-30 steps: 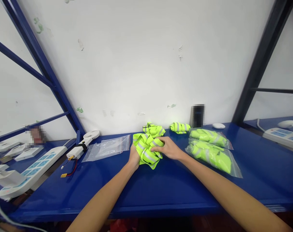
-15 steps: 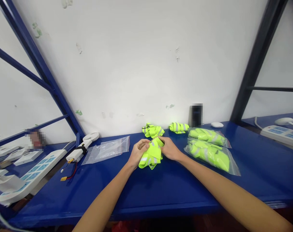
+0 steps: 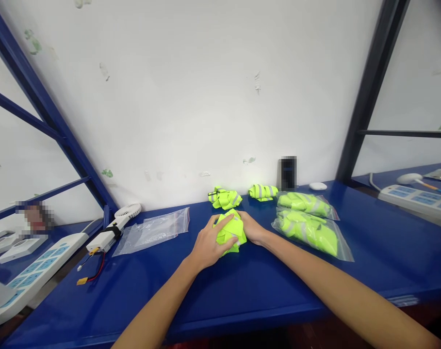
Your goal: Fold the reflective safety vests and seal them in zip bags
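While facing a pale wall across the upper half of the frame, reaches over a blue table in the lower half. Holds the left forearm at a steep slant from the bottom edge, left of centre, and the right forearm at a longer, shallower slant from the lower right corner. At right of centre, beyond the right forearm, has two filled clear bags, one behind the other; at left of centre, flat clear plastic. Lays the left hand back upward, with forefinger and thumb parted over the near face of a crumpled yellow-green bundle. Cups the right hand behind its right side, with fingers mostly hidden. Clamps the bundle between both, just below the centre of the frame; cannot tell whether touching the tabletop. Near the wall, above the hands, has a striped roll and, just right, a second roll. Farther right, has a small white case.
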Demonstrator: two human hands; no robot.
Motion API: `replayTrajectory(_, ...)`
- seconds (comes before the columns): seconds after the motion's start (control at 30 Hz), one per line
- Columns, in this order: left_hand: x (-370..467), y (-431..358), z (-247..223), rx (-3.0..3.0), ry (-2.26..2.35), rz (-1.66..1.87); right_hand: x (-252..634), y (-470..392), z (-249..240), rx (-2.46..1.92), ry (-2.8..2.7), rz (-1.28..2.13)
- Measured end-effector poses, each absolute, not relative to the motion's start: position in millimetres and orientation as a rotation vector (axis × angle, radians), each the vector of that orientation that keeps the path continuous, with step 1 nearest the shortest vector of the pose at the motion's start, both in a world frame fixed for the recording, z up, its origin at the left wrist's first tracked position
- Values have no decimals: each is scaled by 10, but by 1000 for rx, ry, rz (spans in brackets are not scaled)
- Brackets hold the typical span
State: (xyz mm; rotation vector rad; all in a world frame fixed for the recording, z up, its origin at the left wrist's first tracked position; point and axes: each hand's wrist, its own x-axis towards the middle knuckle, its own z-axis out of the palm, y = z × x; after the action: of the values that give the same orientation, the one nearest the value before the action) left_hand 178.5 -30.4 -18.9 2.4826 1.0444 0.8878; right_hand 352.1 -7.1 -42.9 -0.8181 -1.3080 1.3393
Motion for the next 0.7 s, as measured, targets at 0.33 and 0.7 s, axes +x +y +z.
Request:
replayTrajectory(0.33,1743,-156,-264,2720,1037,700,3662,-99,-216,-767,-1056,1777)
replayTrajectory(0.7,1701,-164,-398,2914,903,815,3774,-215,-167,-750,-1304,1811)
